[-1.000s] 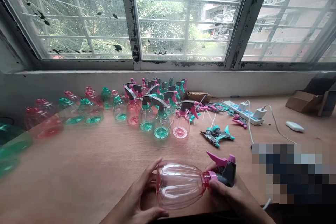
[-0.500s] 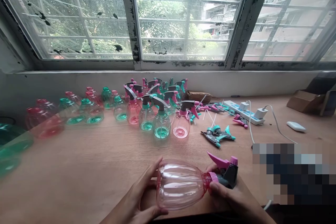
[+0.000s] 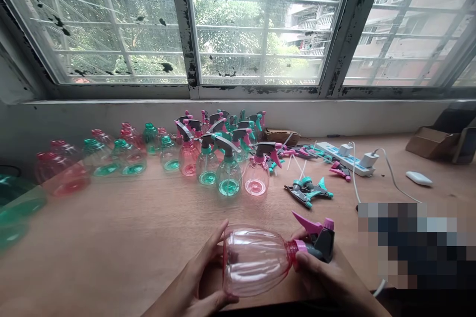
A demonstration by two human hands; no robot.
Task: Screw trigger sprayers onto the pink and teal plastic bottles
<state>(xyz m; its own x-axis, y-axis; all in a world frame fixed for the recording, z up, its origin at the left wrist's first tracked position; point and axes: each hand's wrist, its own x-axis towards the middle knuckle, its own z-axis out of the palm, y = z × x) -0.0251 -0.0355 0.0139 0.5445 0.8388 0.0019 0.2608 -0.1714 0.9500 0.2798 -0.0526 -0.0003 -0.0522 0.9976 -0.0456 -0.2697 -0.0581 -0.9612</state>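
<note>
A clear pink spray bottle [image 3: 256,260] lies on its side between my hands, its base to the left and its neck to the right. My left hand [image 3: 208,277] is wrapped round the base end. At the neck, my right hand [image 3: 316,267] grips the pink collar of the black-and-pink spray head [image 3: 322,237]. The head sits on the bottle's mouth with its trigger pointing up and left; whether it is fully tightened I cannot tell. Beyond my hands stand several bottles with spray heads on, among them a green one [image 3: 228,178] and a pink one [image 3: 256,178].
Several bottles without heads, such as a green one [image 3: 130,158], stand at the left. Loose teal spray heads [image 3: 310,190] lie right of centre. Behind them are a white power strip [image 3: 345,158] with cables, a white mouse [image 3: 419,178] and a cardboard box [image 3: 427,143].
The spray head has shifted very slightly left and up along with my right hand. Both hands keep their hold on the bottle.
</note>
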